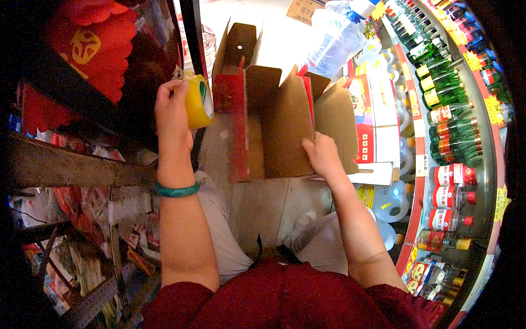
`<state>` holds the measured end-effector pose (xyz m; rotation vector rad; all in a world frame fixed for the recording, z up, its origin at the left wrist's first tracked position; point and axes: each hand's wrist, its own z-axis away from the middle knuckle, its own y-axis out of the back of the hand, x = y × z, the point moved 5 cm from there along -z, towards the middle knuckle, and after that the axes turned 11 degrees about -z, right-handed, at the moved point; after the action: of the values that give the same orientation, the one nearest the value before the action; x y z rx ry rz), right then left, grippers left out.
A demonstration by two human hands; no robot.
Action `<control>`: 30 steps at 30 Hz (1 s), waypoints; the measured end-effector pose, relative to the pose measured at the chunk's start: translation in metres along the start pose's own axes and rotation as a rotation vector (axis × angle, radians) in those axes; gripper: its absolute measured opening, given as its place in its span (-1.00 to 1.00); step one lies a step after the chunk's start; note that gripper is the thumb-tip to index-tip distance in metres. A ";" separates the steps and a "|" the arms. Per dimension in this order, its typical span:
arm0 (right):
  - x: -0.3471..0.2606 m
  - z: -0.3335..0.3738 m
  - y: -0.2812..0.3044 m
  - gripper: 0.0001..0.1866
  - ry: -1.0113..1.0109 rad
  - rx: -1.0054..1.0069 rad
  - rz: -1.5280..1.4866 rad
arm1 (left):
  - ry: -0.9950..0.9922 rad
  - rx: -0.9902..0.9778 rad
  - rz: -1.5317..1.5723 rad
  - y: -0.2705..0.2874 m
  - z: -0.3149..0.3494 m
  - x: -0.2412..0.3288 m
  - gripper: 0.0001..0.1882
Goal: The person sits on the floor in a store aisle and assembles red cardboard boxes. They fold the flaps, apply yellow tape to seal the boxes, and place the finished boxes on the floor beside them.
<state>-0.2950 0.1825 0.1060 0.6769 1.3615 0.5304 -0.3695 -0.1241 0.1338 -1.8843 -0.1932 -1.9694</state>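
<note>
A thick roll of yellow packing tape (196,104) is up at the left, with my left hand (172,112) closed around its side. The white core ring faces right. In front of me an open cardboard box (287,129), brown inside with red on its outer faces, has its flaps standing up. My right hand (323,154) grips the near right edge of the box, with the fingers partly hidden behind the cardboard. The tape roll and the box are apart. A green bangle (177,190) circles my left wrist.
On the right, a curved shelf holds rows of green bottles (446,90) and red-capped bottles (448,196). Large clear jugs (392,203) and red-and-white cartons (378,143) stand beside the box. To the left are a dark rack beam (76,167) and red scalloped decorations (96,46).
</note>
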 end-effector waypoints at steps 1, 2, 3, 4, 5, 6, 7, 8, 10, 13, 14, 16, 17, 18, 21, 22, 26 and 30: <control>0.001 -0.003 0.007 -0.68 -0.018 0.014 0.021 | 0.010 0.010 -0.003 0.000 0.000 0.000 -0.83; 0.007 -0.006 0.012 -0.66 0.009 0.027 0.020 | 0.008 -0.001 -0.002 0.000 -0.001 -0.001 -0.82; 0.008 -0.009 0.019 -0.66 0.007 0.034 0.036 | 0.005 -0.011 -0.002 0.000 -0.003 -0.003 -0.82; 0.010 -0.011 0.024 -0.66 0.005 0.034 0.050 | 0.004 -0.014 -0.006 0.002 -0.003 -0.004 -0.81; 0.010 -0.013 0.028 -0.66 0.004 0.033 0.064 | 0.003 -0.014 -0.007 0.003 -0.003 -0.004 -0.82; 0.010 -0.016 0.034 -0.67 -0.040 0.051 0.060 | 0.002 -0.014 -0.009 0.004 -0.003 -0.004 -0.83; 0.016 -0.020 0.038 -0.67 -0.044 0.052 0.047 | 0.001 -0.020 -0.008 0.002 -0.002 -0.003 -0.83; 0.025 -0.026 0.041 -0.68 -0.048 0.052 0.032 | 0.008 -0.024 0.000 0.001 0.000 -0.003 -0.83; 0.028 -0.037 0.049 -0.69 -0.018 0.039 0.053 | 0.023 -0.031 0.014 -0.004 0.003 -0.003 -0.83; 0.031 -0.058 0.054 -0.68 0.111 0.135 0.084 | 0.009 -0.052 -0.017 -0.011 0.006 -0.005 -0.84; 0.033 -0.067 0.054 -0.68 0.086 0.141 0.094 | 0.012 -0.057 -0.042 -0.014 0.008 -0.005 -0.84; 0.035 -0.091 0.048 -0.67 0.040 0.148 0.111 | 0.016 -0.062 -0.095 -0.017 0.012 -0.002 -0.83; 0.039 -0.104 0.047 -0.67 0.043 0.167 0.136 | 0.014 -0.069 -0.094 -0.020 0.012 -0.003 -0.83; 0.044 -0.118 0.045 -0.66 0.046 0.186 0.161 | 0.012 -0.075 -0.093 -0.022 0.012 -0.005 -0.83; 0.052 -0.157 0.036 -0.65 0.028 0.202 0.198 | 0.023 -0.094 -0.100 -0.026 0.013 -0.008 -0.84; 0.051 -0.169 0.034 -0.65 0.015 0.199 0.204 | 0.031 -0.100 -0.104 -0.027 0.012 -0.009 -0.84; 0.057 -0.209 0.026 -0.63 -0.053 0.140 0.221 | 0.054 -0.098 -0.103 -0.034 0.013 -0.011 -0.86; 0.053 -0.238 0.010 -0.62 -0.101 0.165 0.201 | 0.039 -0.081 -0.176 -0.037 0.014 -0.012 -0.88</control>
<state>-0.5226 0.2579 0.0585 0.9704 1.2581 0.5390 -0.3706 -0.0825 0.1293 -1.9358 -0.2808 -2.1585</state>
